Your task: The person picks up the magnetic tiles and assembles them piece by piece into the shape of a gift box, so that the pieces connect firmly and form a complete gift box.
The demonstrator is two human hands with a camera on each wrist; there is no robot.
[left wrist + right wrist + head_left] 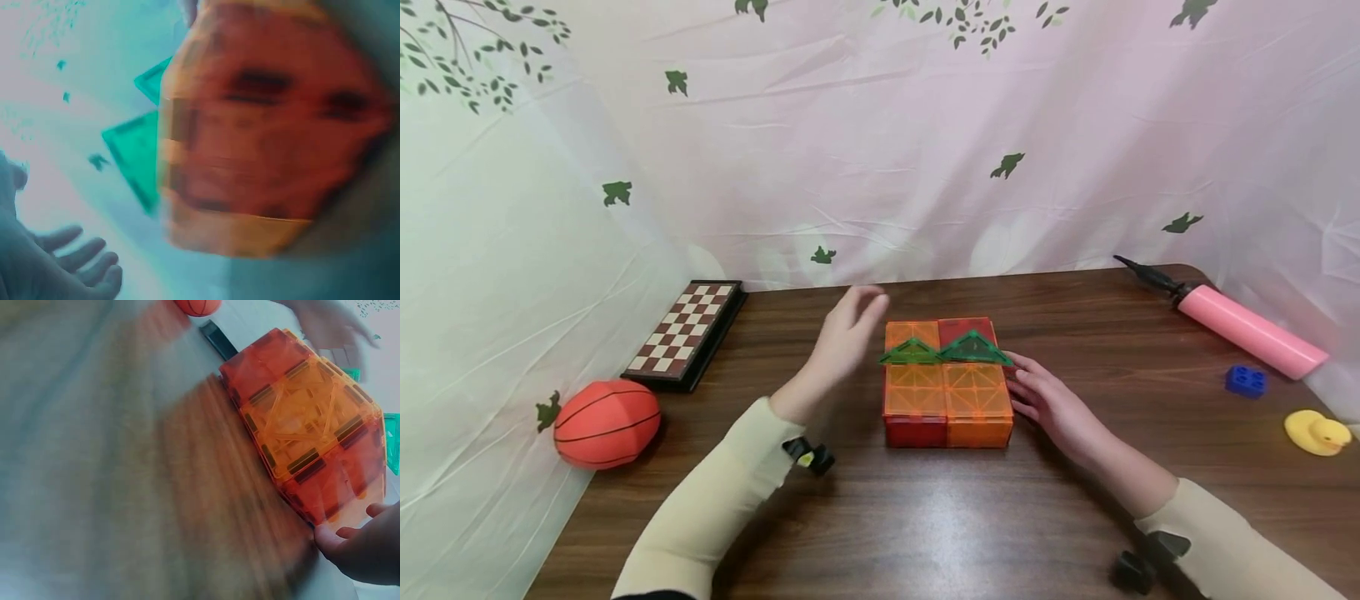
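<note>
A low box of translucent orange and red magnetic tiles [914, 402] sits in the middle of the table. On top, a smaller green triangle tile [913, 354] stands at the left and a larger green triangle tile [973, 348] at the right. My left hand [844, 333] hovers to the left of the box, its fingers loosely bent and holding nothing. At the box's right side, my right hand [1054, 410] has its extended fingertips at the wall; the right wrist view shows thumb and fingers [337, 540] against the box's end. The left wrist view is blurred.
A chessboard [681, 329] and an orange-red toy basketball [607, 424] lie to the left. Toward the right are a pink hand pump [1251, 329], a blue toy brick [1246, 380] and a yellow rubber duck [1317, 432]. A printed cloth [895, 167] hangs behind the table.
</note>
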